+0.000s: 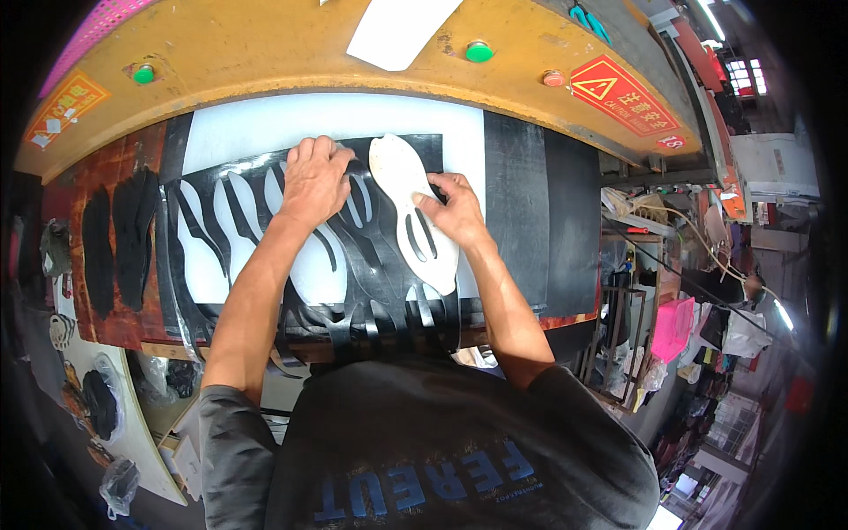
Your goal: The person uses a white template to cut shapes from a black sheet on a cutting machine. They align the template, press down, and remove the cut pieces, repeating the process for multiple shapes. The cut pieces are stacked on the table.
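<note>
A black sheet (234,165) with several sole-shaped cutouts lies across the white board (336,110), its thin strips hanging over the near edge. My left hand (314,181) is closed at the sheet's far edge, fingers curled over the black material; its fingertips are partly hidden. Towards the sheet's right end rests a white sole-shaped cutting die (399,172) with long slots in it. My right hand (455,210) grips the die's right side, thumb on top and fingers around the edge.
Dark sole-shaped pieces (134,238) lie in stacks on the reddish-brown surface at left. A yellow machine beam (265,57) with green buttons (479,52) and a red button (554,79) spans the far side. A metal rack (623,327) and a pink basket (674,329) stand right.
</note>
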### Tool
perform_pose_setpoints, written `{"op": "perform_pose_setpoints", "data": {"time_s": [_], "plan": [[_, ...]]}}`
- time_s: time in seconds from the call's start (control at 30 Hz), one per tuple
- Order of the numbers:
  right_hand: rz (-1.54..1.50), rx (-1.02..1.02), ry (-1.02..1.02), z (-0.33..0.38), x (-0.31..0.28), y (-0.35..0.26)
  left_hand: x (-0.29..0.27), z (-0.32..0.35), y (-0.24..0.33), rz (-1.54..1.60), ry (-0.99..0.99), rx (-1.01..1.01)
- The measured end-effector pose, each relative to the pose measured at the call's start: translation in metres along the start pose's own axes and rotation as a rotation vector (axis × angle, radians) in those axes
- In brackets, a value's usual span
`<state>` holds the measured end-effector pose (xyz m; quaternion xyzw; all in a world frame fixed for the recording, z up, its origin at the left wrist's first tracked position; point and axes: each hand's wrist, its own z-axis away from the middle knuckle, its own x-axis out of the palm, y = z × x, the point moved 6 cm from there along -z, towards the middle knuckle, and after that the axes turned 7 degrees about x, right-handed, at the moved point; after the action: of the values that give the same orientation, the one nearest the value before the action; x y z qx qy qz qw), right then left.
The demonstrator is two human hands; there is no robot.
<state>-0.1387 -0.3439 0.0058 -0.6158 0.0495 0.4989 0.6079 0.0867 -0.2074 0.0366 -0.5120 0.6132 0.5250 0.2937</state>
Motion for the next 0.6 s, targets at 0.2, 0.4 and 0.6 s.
{"op": "perform_pose_setpoints", "data": {"time_s": [0.2, 0.4, 0.6], "plan": [[-0.048, -0.011, 0.022, -0.001, 0.001, 0.005, -0.052, 0.053, 0.023, 0.238, 0.238, 0.063], [-0.055, 0.020, 0.026, -0.003, 0.000, 0.005, -0.038, 0.124, 0.028, 0.248, 0.190, -0.026], [-0.236, 0.126, -0.074, 0.002, -0.009, 0.006, -0.015, 0.128, 0.047, 0.063, 0.160, -0.044]]}}
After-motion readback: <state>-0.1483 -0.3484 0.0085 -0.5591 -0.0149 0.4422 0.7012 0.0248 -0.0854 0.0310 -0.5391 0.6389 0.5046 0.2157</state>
